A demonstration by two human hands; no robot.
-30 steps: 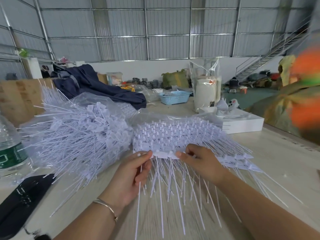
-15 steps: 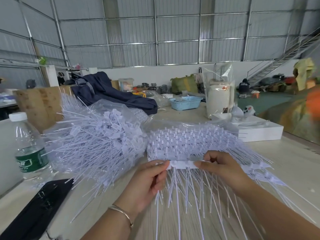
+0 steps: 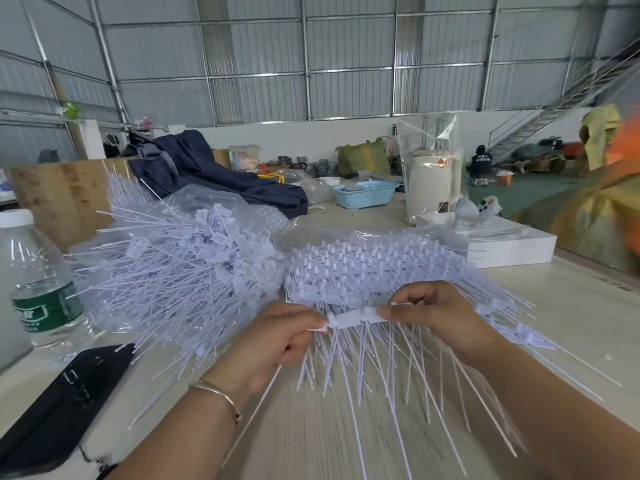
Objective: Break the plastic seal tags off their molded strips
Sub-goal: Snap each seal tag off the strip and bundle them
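Both hands hold one strip (image 3: 349,318) near the middle of the table (image 3: 571,306): left hand (image 3: 277,341) pinches its left end, right hand (image 3: 436,315) its right end. Compared with before, the left fingers have curled tighter, so a tag seems about to snap off.

The seal tags (image 3: 349,318) and their heaped strips (image 3: 374,268) look like matt white plastic, thin and smooth, and the pile on the left (image 3: 180,268) lies under clear glossy film (image 3: 214,206). They rest on a pale table (image 3: 311,438) with a faint wood-grain finish, beside a clear plastic bottle (image 3: 38,285) with a shiny green label and a matt black pouch (image 3: 59,403) at near left; a thin metal bangle (image 3: 218,396) shines on one wrist. Farther off are a dark blue cloth (image 3: 207,171), a raw plywood board (image 3: 59,195), a pale blue perforated plastic basket (image 3: 363,194), a smooth white box (image 3: 512,249), and ribbed sheet-metal walls (image 3: 346,64).
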